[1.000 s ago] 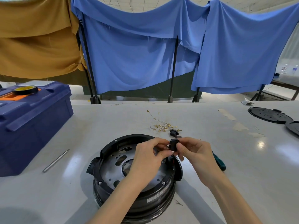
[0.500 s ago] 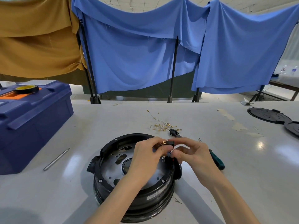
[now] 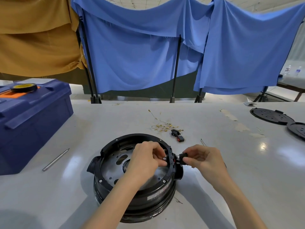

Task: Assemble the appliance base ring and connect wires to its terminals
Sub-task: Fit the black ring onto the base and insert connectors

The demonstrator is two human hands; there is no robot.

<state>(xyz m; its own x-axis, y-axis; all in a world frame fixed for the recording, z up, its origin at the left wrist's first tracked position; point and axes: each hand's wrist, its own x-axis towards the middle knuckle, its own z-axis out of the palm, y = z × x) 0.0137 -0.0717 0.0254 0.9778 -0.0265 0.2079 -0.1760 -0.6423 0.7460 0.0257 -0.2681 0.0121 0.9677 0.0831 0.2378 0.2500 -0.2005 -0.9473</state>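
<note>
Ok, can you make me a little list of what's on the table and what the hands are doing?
Left hand: inside the base ring, fingers curled by its right rim; what they hold is unclear
Right hand: pinches a small black part outside that rim
Behind ring: loose wires
Left side: blue toolbox, metal rod

Hands have split apart. We see L hand [image 3: 145, 160] dropped inside base ring [image 3: 127, 137], fingertips at inner wall. R hand [image 3: 206, 160] has moved outside the rim w/ small black part [image 3: 183, 157] pinched. The part seems to touch the rim's outer right side, but view is poor.
</note>
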